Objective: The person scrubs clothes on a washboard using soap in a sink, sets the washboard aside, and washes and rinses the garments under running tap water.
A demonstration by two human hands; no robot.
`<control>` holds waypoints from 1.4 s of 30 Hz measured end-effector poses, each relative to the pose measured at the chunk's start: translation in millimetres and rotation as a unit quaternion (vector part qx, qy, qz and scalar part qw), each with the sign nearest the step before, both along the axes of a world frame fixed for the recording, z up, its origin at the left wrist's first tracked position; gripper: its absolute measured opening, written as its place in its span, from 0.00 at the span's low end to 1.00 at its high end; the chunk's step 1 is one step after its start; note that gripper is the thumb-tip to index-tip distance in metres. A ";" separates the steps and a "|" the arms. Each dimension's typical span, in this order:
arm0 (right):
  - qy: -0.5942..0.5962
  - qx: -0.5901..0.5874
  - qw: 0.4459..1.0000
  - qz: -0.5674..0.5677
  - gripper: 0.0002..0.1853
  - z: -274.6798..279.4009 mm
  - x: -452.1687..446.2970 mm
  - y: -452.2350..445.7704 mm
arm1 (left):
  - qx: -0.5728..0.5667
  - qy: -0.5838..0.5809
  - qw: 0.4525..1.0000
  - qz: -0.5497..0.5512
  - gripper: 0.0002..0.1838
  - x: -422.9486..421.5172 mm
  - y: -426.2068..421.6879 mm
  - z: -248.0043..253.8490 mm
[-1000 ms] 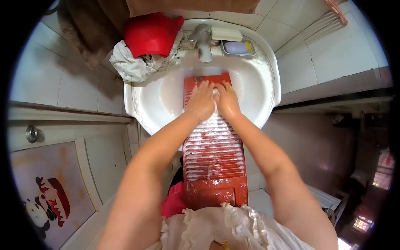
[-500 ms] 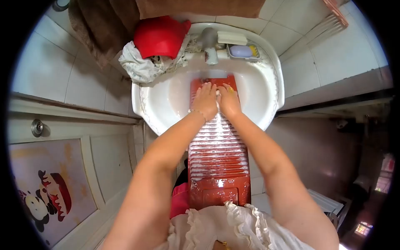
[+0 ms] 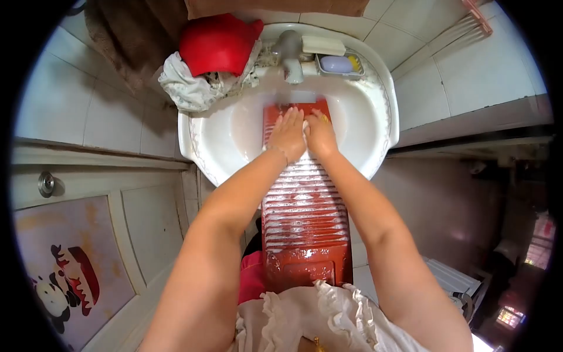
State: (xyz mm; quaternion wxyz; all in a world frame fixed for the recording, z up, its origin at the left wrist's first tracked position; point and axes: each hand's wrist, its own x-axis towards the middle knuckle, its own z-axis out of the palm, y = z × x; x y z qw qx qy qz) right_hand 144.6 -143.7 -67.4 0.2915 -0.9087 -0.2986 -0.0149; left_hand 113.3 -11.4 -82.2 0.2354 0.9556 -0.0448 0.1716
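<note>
A red ribbed washboard (image 3: 305,226), streaked with white suds, leans from my body into the white sink. My left hand (image 3: 287,130) lies flat near its upper end, fingers stretched out. Right beside it, my right hand (image 3: 321,135) is closed, fingers bent, around a small white cloth (image 3: 305,127) that shows only as a strip between the two hands. Most of that cloth is hidden, so its kind cannot be made out.
Above the washboard is a faucet (image 3: 290,58) at the back of the sink (image 3: 375,126). A soap dish (image 3: 341,66) and a white bar (image 3: 324,45) stand to its right. A red basin-like item (image 3: 217,46) and a pale patterned cloth (image 3: 182,85) rest at the left rim.
The view has shifted a little. Both hands stay near the washboard's upper end, my right hand still closed on the white cloth and my left still flat.
</note>
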 end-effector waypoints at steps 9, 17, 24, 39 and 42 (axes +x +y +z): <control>0.159 0.012 0.978 0.135 0.29 85.8 -120.1 -48.8 | -0.119 0.130 0.925 -0.337 0.19 -114.6 14.3 90.3; 0.203 -0.012 0.979 0.020 0.24 68.1 -49.5 -15.5 | -0.152 0.280 0.934 -0.164 0.22 -49.4 10.6 57.2; 0.201 0.044 0.975 0.083 0.21 70.0 -98.0 -37.9 | -0.180 0.221 0.921 -0.264 0.26 -90.9 6.5 77.8; 0.170 0.035 0.983 0.060 0.17 54.9 -75.0 -17.3 | -0.164 0.233 0.948 -0.143 0.25 -75.8 0.6 61.4; -0.099 0.027 0.994 -0.023 0.13 -1.6 -4.4 18.2 | -0.012 -0.015 0.999 0.027 0.18 5.2 7.7 -13.6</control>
